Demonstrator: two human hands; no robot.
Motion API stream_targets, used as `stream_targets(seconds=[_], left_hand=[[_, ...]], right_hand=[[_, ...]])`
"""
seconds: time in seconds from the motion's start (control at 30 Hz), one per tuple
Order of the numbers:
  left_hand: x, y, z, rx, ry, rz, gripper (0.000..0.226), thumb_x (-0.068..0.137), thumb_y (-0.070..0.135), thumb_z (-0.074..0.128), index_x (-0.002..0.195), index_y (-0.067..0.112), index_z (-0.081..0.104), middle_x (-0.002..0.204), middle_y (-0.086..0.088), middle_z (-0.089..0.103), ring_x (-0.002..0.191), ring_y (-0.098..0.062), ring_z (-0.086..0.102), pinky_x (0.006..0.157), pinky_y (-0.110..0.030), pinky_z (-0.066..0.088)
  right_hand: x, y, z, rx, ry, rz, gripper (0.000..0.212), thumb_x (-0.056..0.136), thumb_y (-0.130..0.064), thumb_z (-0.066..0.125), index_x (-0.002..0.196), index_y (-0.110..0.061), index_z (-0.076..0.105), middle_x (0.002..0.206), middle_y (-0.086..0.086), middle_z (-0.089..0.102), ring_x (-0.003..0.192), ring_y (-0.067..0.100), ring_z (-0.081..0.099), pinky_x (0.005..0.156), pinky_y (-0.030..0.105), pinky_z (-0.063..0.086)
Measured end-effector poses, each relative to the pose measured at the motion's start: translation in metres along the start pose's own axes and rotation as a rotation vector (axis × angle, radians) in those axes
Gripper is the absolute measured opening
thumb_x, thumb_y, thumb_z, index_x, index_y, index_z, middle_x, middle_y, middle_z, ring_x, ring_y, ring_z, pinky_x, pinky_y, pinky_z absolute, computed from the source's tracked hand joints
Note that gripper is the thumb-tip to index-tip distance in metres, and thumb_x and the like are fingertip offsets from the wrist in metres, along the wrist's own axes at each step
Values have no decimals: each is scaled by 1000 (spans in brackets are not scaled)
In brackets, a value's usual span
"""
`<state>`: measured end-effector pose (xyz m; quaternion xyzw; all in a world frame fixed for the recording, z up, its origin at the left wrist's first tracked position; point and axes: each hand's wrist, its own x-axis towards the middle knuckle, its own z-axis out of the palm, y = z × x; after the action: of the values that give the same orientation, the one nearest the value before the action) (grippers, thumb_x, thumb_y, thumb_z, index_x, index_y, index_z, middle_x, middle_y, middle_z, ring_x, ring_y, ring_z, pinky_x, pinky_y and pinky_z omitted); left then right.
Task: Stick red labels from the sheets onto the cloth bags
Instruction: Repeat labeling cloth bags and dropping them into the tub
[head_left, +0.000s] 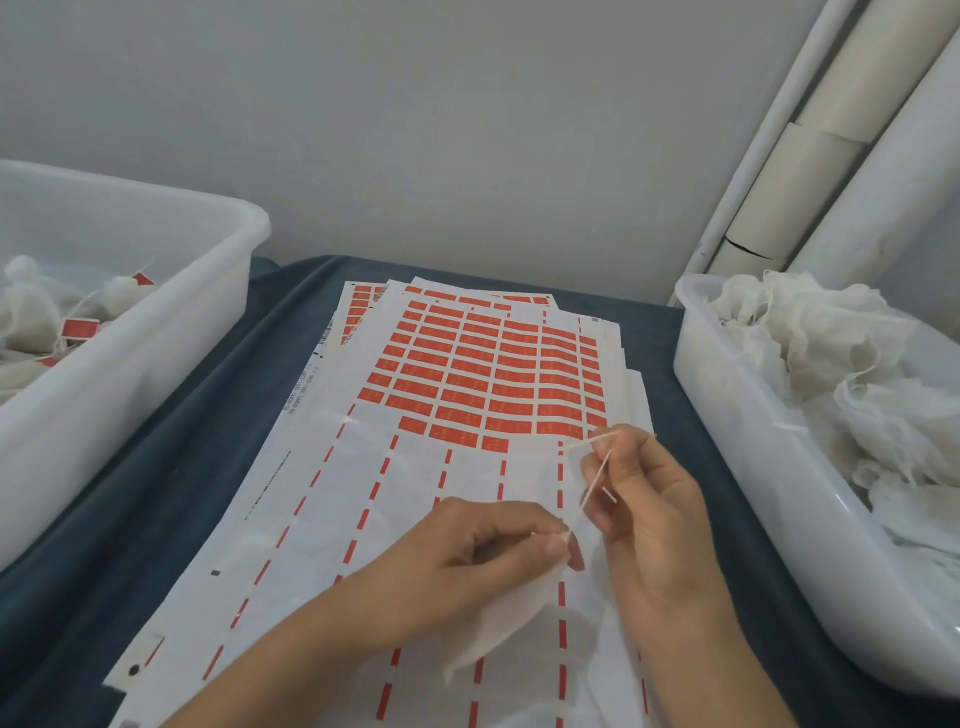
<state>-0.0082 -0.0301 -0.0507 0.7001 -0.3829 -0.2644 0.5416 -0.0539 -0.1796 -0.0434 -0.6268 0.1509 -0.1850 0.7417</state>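
Observation:
A stack of label sheets (332, 519) lies on the dark cloth in the middle; red labels (483, 374) fill the top sheet's far half, while the near half is peeled bare. Over the near right part, my left hand (467, 561) pinches the neck of a white cloth bag (498, 623) that hangs under it. My right hand (644, 499) pinches the bag's thin drawstring (597, 473), holding it up just right of my left hand. No loose label shows between my fingers.
A translucent bin (171, 332) at left holds bags with red labels on them. Another bin (748, 431) at right is piled with plain cloth bags (831, 364). Pale pipes (831, 156) run up the wall at the far right.

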Motion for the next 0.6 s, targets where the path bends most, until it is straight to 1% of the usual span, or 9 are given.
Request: stream_targets(seconds=[0.07,0.13,0.23,0.3,0.33,0.4,0.47,0.53,0.6], left_hand=[[-1,-1,-1,55,21,-18,23,80,58,45,91,46,62,95,30,61,92,6,56,73,-2,39],[0,-1,-1,81,96,-25,26,77,61,43,94,50,59,97,36,58,95,10,54,71,-2,40],[1,-3,1,202,342,-1,29,74,63,45,102,56,50,108,44,46,108,15,43,77,-3,41],[0,-5,2,160,519,66,23,76,61,50,89,45,59,97,32,55,94,7,52,72,-5,45],[0,-6,1,75,518,67,29,76,62,51,79,37,65,85,23,61,79,3,57,65,-7,46],[-1,-3,2,-158,308,-44,45,77,63,44,73,29,73,66,9,66,56,-3,57,55,-10,45],[3,-2,7,-310,96,-192,52,78,64,34,78,31,75,70,0,68,53,-6,56,51,-16,45],[5,-2,6,-460,77,-268,52,79,63,33,69,31,72,70,-4,64,51,-7,52,49,-18,42],[4,-4,-2,-602,126,-278,49,81,59,39,64,27,71,63,2,61,52,-7,54,51,-18,43]], right_hand=[[-1,-1,3,25,-23,-6,22,75,-37,53,77,-18,63,69,-2,68,58,11,61,54,21,51],[-1,-4,3,117,-42,-42,19,77,-31,53,77,-16,63,66,-1,66,51,8,58,47,16,48],[0,-9,-1,196,-60,-104,16,79,-26,54,77,-17,66,72,1,69,59,12,66,56,18,53],[-1,-11,-3,191,-86,-137,16,77,-32,57,76,-23,70,78,1,72,69,15,70,63,19,54],[-2,-13,-2,169,-106,-156,15,74,-35,58,75,-26,70,79,0,72,71,16,70,65,20,55],[-5,-14,1,89,-164,-203,12,76,-39,61,74,-31,70,79,-2,72,74,17,70,68,20,54],[-9,-14,4,-9,-242,-235,10,81,-39,62,74,-33,68,77,-5,72,75,16,70,68,19,54],[-13,-13,9,-77,-357,-238,10,79,-38,60,77,-31,67,77,-6,73,73,16,71,66,18,54],[-17,-11,14,-102,-496,-204,11,82,-32,62,81,-24,69,77,-1,74,70,17,71,65,20,55]])
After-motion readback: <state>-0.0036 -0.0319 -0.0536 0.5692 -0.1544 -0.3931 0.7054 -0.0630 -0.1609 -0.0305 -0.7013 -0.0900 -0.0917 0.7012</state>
